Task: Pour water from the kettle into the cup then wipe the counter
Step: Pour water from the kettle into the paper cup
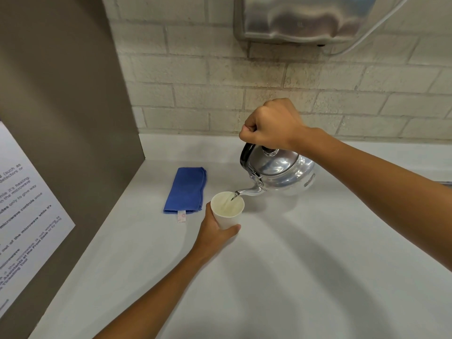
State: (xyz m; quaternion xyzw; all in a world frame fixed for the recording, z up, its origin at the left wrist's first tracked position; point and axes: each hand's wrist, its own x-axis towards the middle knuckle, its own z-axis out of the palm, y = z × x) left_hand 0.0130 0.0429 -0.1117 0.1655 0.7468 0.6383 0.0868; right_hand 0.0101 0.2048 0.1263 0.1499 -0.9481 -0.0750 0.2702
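A shiny metal kettle (pixel 281 171) with a black handle hangs tilted over the white counter (pixel 305 265), my right hand (pixel 270 126) closed around its handle from above. Its spout reaches over the rim of a white paper cup (pixel 228 211), and a thin stream of water runs into the cup. My left hand (pixel 215 232) grips the cup from below and the left side. A folded blue cloth (pixel 186 190) with a small white tag lies flat on the counter, just left of the cup and apart from it.
A brown-grey side panel (pixel 66 118) with a printed white notice (pixel 24 216) walls off the left. A pale brick wall (pixel 244 81) runs along the back, with a steel dispenser (pixel 305 18) mounted high on it.
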